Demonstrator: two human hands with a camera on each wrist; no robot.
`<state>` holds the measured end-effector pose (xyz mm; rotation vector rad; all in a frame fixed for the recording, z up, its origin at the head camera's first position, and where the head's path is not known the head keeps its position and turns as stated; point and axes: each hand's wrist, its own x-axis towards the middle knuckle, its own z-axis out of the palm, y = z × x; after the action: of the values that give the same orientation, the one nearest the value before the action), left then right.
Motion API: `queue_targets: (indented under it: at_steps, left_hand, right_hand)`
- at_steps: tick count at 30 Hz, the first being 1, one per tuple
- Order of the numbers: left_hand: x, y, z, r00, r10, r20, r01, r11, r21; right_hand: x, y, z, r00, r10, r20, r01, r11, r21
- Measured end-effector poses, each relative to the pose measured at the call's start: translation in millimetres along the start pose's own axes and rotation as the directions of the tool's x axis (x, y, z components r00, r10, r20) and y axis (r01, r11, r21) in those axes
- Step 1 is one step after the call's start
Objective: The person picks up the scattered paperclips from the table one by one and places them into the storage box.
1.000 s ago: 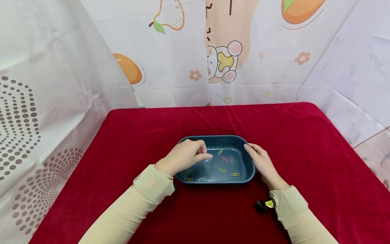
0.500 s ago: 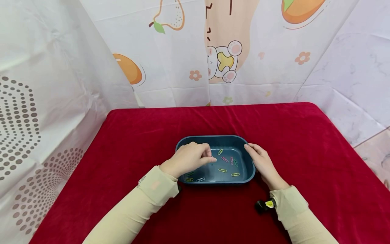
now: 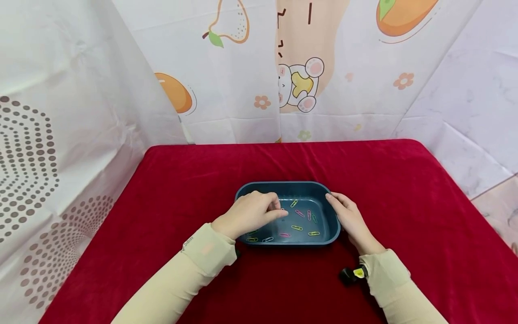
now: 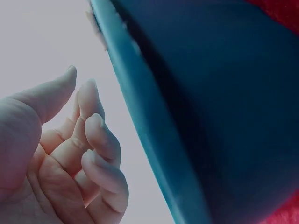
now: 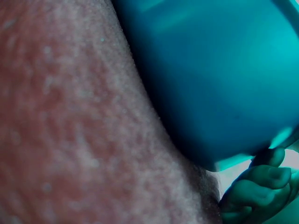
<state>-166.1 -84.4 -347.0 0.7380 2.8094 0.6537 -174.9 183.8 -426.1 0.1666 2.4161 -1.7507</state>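
Observation:
A dark blue plastic basin (image 3: 288, 183) stands on the red cloth, with several coloured paper clips scattered on its floor. Among them, a pink paper clip (image 3: 285, 235) lies near the front wall and a yellow paper clip (image 3: 296, 227) just behind it. Over the basin's left part hovers my left hand (image 3: 252, 213), fingers bent, hiding some clips. The left wrist view shows its thumb (image 4: 51, 95) apart from the fingers, with nothing between them. At the right end, my right hand (image 3: 350, 219) grips the basin's rim, thumb on top and fingers outside.
The red velvet cloth (image 3: 194, 180) covers the table around the basin. Behind it hangs a white printed curtain (image 3: 234, 99). A small black device with a yellow label (image 3: 359, 272) is strapped at the right wrist.
A pink paper clip now lies near the basin's front wall, let go from my left hand. That hand earlier moved slightly right. The right hand stays on the rim; the head view shifted slightly.

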Motion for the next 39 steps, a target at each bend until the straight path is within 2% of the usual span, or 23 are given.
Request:
queue_targets:
  at_steps: [14, 24, 31, 39]
  left_hand:
    - [-19.2, -16.1, -15.3, 0.996, -0.039, -0.084, 0.042, 0.999, 0.033]
    - [-37.8, -32.1, -32.4, 0.99, -0.084, -0.11, 0.092, 0.994, 0.067]
    - [-49.3, -45.0, -39.0, 0.984, -0.136, -0.117, 0.14, 0.99, 0.028]
    - [-60.6, -56.8, -40.2, 0.97, -0.199, -0.137, 0.201, 0.98, -0.001]
  right_hand:
    - [0, 0, -2, 1.0, 0.006, -0.001, -0.006, 1.0, 0.009]
    - [1, 0, -1, 1.0, 0.006, 0.005, -0.006, 1.0, 0.01]
    - [1, 0, -2, 1.0, 0.01, 0.004, -0.01, 1.0, 0.01]
    - [1, 1, -1, 1.0, 0.007, 0.006, -0.007, 1.0, 0.014]
